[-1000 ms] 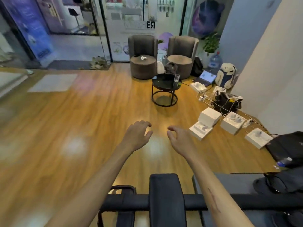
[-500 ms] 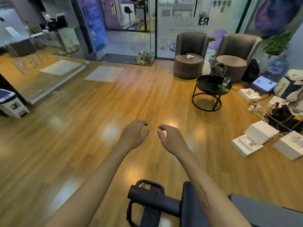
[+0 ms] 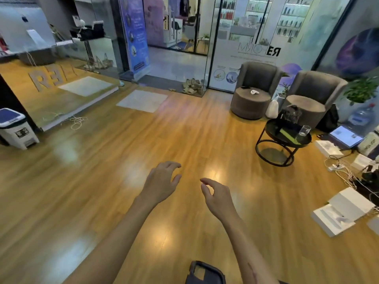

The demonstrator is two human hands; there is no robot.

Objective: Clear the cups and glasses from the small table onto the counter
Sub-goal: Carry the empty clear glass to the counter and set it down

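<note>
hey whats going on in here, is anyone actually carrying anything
Nobody is carrying anything. A person stands on the wooden floor with both arms out in front; the left hand and right hand are loosely curled and hold nothing. One clear glass stands on the small black round table off to the right, by two grey armchairs, well away from the hands, so it has not been cleared.

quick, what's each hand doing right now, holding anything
Left hand: open, fingers loosely curled, holding nothing.
Right hand: open, fingers relaxed, holding nothing.
</note>
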